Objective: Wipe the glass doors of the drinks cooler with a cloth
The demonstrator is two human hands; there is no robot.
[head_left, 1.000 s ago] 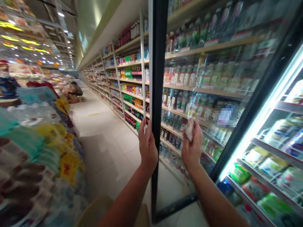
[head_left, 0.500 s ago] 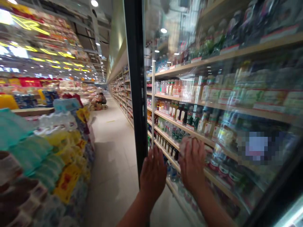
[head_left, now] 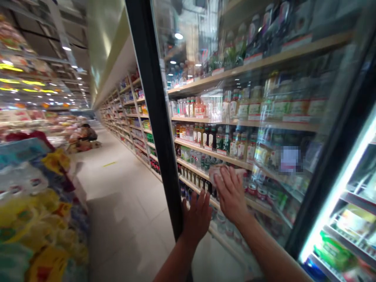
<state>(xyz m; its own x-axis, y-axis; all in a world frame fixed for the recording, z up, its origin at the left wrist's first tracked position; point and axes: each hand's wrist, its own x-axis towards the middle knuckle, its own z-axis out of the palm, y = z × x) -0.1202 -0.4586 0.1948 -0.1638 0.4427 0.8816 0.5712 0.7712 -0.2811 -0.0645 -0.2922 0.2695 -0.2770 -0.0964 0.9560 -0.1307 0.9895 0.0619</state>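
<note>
My right hand (head_left: 231,194) lies with its fingers over a pale cloth (head_left: 214,171) and presses it against the glass of a cooler door (head_left: 264,231). Part of the cloth is hidden under the fingers. Lower and to the left, my left hand (head_left: 197,215) is open, its fingers stretched up on the glass beside the black door frame (head_left: 157,121). Bottles on shelves show in the glass, partly as reflections.
To the right, a lit cooler interior holds a green package (head_left: 331,248). Left of the door runs an aisle floor (head_left: 123,211) with stocked shelves (head_left: 129,113) along it. Stacked yellow packs (head_left: 44,211) stand at the left. Farther back, a person (head_left: 88,133) is low near the floor.
The view has turned right, bringing the cooler interior in. My right hand has shifted on the glass and shows the cloth more plainly. My left hand now sits nearer the door frame.
</note>
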